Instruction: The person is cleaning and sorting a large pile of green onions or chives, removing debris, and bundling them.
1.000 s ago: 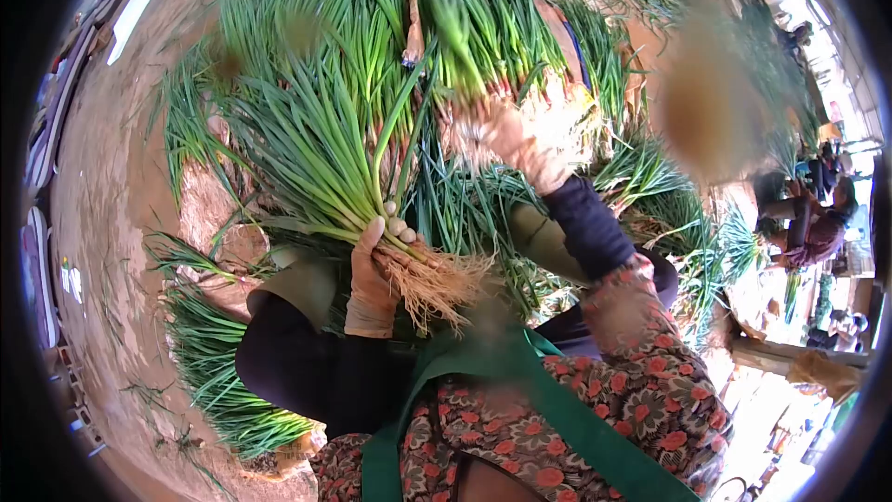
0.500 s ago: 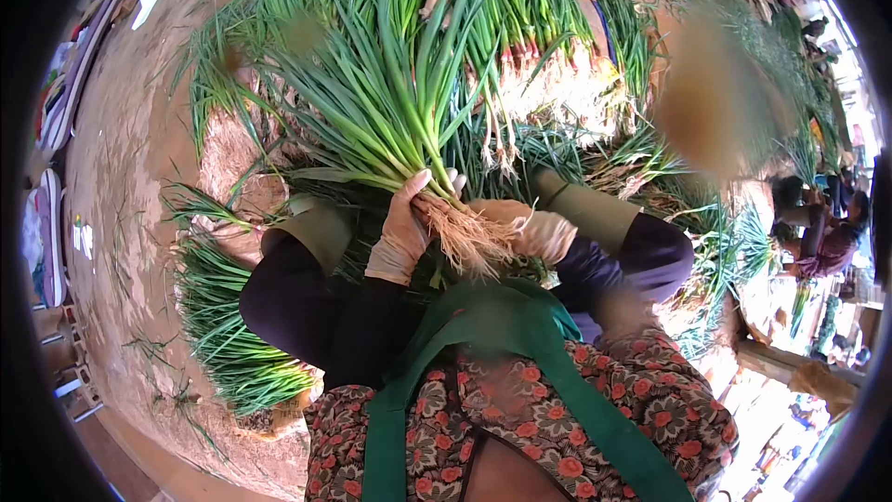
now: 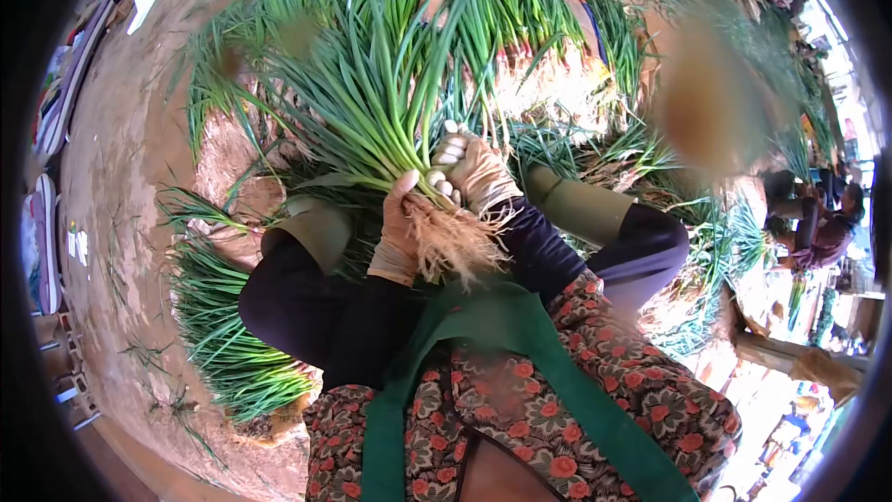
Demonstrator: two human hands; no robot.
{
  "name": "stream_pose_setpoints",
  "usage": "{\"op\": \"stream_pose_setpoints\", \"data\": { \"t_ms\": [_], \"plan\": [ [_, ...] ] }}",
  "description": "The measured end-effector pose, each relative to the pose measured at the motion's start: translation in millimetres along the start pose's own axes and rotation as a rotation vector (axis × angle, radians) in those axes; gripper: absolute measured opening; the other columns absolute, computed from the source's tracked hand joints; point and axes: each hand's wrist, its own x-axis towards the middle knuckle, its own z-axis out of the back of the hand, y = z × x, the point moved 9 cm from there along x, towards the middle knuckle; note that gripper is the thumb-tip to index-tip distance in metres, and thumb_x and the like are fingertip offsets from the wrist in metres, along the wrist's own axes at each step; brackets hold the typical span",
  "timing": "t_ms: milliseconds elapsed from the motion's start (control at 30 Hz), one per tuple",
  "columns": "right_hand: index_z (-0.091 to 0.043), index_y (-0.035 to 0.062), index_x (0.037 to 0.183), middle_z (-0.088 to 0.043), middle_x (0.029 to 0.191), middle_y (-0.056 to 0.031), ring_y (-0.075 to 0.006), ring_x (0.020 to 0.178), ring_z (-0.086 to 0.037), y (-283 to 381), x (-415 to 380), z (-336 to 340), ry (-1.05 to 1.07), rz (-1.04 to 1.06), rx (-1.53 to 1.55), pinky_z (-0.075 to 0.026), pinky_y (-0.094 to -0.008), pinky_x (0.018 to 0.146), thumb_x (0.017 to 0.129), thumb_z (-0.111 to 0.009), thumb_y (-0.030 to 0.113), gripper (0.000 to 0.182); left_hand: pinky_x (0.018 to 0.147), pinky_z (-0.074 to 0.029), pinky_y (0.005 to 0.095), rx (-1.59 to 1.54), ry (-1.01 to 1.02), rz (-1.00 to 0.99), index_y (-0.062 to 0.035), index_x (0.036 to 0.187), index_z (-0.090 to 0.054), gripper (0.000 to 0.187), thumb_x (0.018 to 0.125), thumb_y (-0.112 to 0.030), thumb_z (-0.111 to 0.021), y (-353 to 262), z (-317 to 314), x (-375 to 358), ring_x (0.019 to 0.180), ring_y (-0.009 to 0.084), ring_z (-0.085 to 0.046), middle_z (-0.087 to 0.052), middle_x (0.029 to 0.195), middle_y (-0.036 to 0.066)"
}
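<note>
A thick bunch of spring onions (image 3: 395,130) is in my gloved left hand (image 3: 400,234), which wraps around the white stems just above the roots. The pale, stringy roots (image 3: 455,237) hang toward my lap, and the green leaves fan out away from me. My gloved right hand (image 3: 485,175) is beside the stems on the right, its whitish fingertips curled in next to the left fingers. Whatever its fingers may hold is hidden.
More spring onions (image 3: 520,0) lie heaped ahead, roots toward me. Another pile (image 3: 246,353) is by my left knee. Loose stalks (image 3: 641,163) lie beyond my right leg. A green apron strap (image 3: 381,437) crosses my floral top. A person (image 3: 832,232) sits far right.
My right hand has moved up from beside the roots to the stems, its fingers now curled in view. The left hand keeps its hold on the bunch, with the roots turned slightly.
</note>
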Motion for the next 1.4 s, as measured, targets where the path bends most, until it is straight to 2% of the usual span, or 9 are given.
{"op": "stream_pose_setpoints", "data": {
  "t_ms": [100, 267, 367, 500, 767, 933, 1100, 1300, 1400],
  "plan": [
    [-0.047, 0.0107, 0.076, -0.021, 0.048, 0.0084, -0.0076, 0.04, -0.019, 47, -15, -7, -0.152, 0.355, -0.419, -0.022, -0.0243, 0.037, 0.093, -0.045, 0.027, 0.024, 0.082, -0.048, 0.041, -0.265, 0.202, -0.071, -0.0022, 0.1, -0.052, 0.032, 0.084, -0.029, -0.057, -1, -33, -10, 0.089, 0.0238, -0.057, -0.058, 0.095, 0.007],
    [-0.05, 0.0143, 0.077, -0.029, 0.051, 0.0103, -0.0048, 0.038, -0.022, 63, -40, -12, -0.175, 0.125, -0.959, -0.017, -0.0218, 0.037, 0.091, -0.054, 0.027, 0.02, 0.086, -0.046, 0.0409, 0.1, 0.026, -0.094, -0.0047, 0.114, -0.05, 0.037, 0.085, -0.027, -0.054, -11, -17, -7, 0.094, 0.0221, -0.055, -0.056, 0.103, 0.009],
    [-0.061, 0.0061, 0.098, -0.055, 0.069, 0.0042, -0.0053, 0.054, -0.048, 50, -58, -74, 0.067, 0.496, -1.312, -0.037, -0.0215, 0.044, 0.085, -0.064, 0.021, 0.02, 0.085, -0.048, 0.0448, 0.202, -0.054, -0.101, -0.0031, 0.119, -0.049, 0.042, 0.084, -0.026, -0.055, -7, -8, 1, 0.098, 0.0277, -0.057, -0.057, 0.112, 0.016],
    [-0.054, 0.0004, 0.106, -0.06, 0.077, -0.0044, -0.0113, 0.064, -0.057, 38, -47, -70, -0.254, 0.224, -1.93, -0.046, -0.0257, 0.049, 0.077, -0.073, 0.024, 0.042, 0.086, -0.049, 0.0472, 0.212, -0.044, -0.111, -0.0019, 0.122, -0.047, 0.046, 0.084, -0.026, -0.054, -4, -4, 4, 0.101, 0.0301, -0.058, -0.055, 0.118, 0.02],
    [-0.061, 0.0016, 0.106, -0.06, 0.074, -0.005, -0.0123, 0.064, -0.055, 37, -28, -51, -0.058, 0.055, -1.965, -0.045, -0.0275, 0.057, 0.075, -0.073, 0.039, 0.05, 0.089, -0.047, 0.0452, 0.136, 0.077, 0.004, -0.0013, 0.116, -0.05, 0.042, 0.083, -0.026, -0.056, 5, -17, 0, 0.103, 0.0314, -0.057, -0.056, 0.111, 0.019],
    [-0.064, 0.0077, 0.097, -0.062, 0.069, -0.0002, -0.0077, 0.044, -0.049, 45, -61, -27, -0.189, 0.169, -1.35, -0.035, -0.0204, 0.039, 0.084, -0.065, 0.019, 0.017, 0.087, -0.047, 0.0477, 0.222, -0.202, -0.091, -0.0055, 0.103, -0.055, 0.028, 0.081, -0.024, -0.06, -3, 23, 4, 0.094, 0.03, -0.058, -0.059, 0.099, 0.013],
    [-0.054, 0.0076, 0.082, -0.038, 0.053, 0.0048, -0.0098, 0.043, -0.034, 74, -25, 38, -0.257, 0.305, -0.787, -0.03, -0.0252, 0.041, 0.092, -0.052, 0.027, 0.022, 0.079, -0.047, 0.0411, -0.035, 0.137, -0.032, -0.0091, 0.1, -0.054, 0.023, 0.084, -0.025, -0.058, 4, -13, 0, 0.085, 0.0222, -0.055, -0.054, 0.09, 0.007],
    [-0.055, 0.0065, 0.102, -0.06, 0.084, -0.0052, -0.0163, 0.065, -0.054, 21, -36, -15, -0.173, 0.047, -0.923, -0.044, -0.0266, 0.056, 0.092, -0.049, 0.03, 0.026, 0.083, -0.041, 0.038, -0.285, 0.371, 0.012, -0.0122, 0.099, -0.053, 0.022, 0.088, -0.031, -0.053, 1, -38, -13, 0.088, 0.0178, -0.049, -0.049, 0.094, 0.004],
    [-0.055, 0.0043, 0.108, -0.061, 0.093, -0.0096, -0.0207, 0.078, -0.057, 6, -32, -51, 0.203, 0.339, -1.447, -0.047, -0.0293, 0.068, 0.091, -0.046, 0.02, 0.025, 0.08, -0.042, 0.037, -0.193, 0.241, 0.004, -0.0115, 0.1, -0.051, 0.024, 0.088, -0.032, -0.052, 2, -30, -12, 0.086, 0.0174, -0.049, -0.05, 0.097, 0.006]
  ]
}}
